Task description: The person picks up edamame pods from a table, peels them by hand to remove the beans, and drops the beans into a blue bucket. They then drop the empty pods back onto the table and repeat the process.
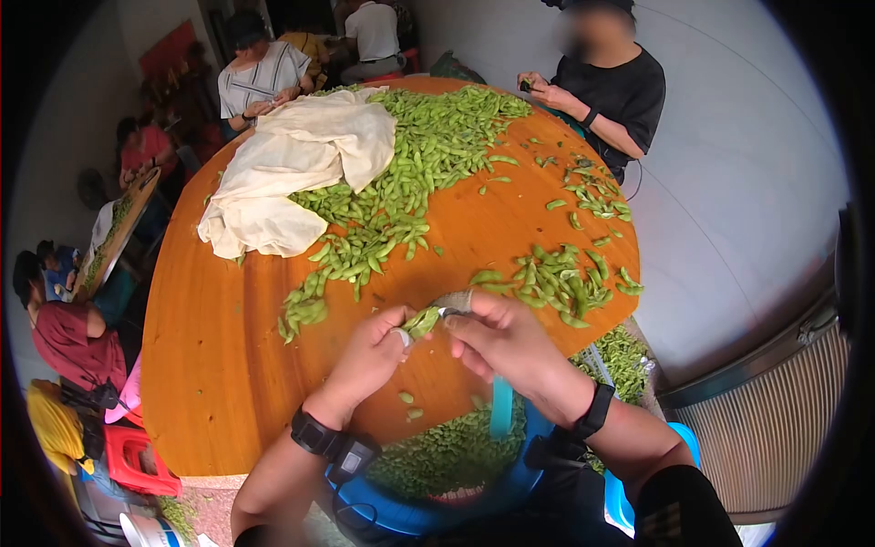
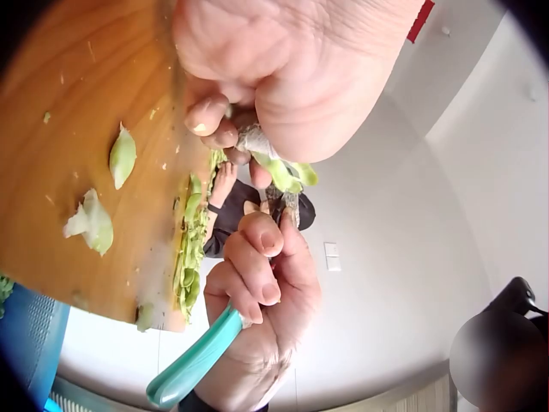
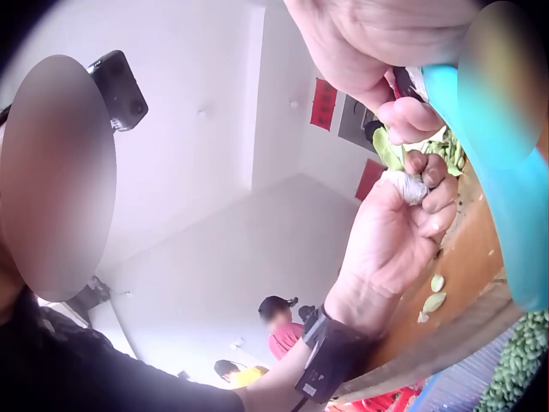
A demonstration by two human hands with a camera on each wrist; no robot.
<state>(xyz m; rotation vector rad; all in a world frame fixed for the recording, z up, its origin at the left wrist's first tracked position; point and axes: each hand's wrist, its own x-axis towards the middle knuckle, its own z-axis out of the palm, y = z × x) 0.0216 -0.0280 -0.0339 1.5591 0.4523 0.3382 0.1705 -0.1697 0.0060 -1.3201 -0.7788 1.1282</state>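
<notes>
Above the table's near edge, the left hand (image 1: 369, 351) pinches a green pod (image 1: 421, 323) between thumb and fingers, white wrapping around its thumb. Close on the right, the right hand (image 1: 510, 346) has its fingers curled round a tool with a turquoise handle (image 1: 501, 407), which hangs below the palm. In the left wrist view the pod (image 2: 287, 175) looks split, and the right hand (image 2: 262, 300) is just under it. The right wrist view shows the left hand (image 3: 390, 232) at the pod (image 3: 388, 150), with the turquoise handle (image 3: 506, 215) in front.
Pods (image 1: 419, 155) cover the far part of the wooden table (image 1: 228, 365), beside a cream cloth (image 1: 301, 164). A smaller pile (image 1: 561, 283) lies at the right. Below the edge stands a blue basin (image 1: 396, 515) of shelled beans. Other people sit around the table and at the left.
</notes>
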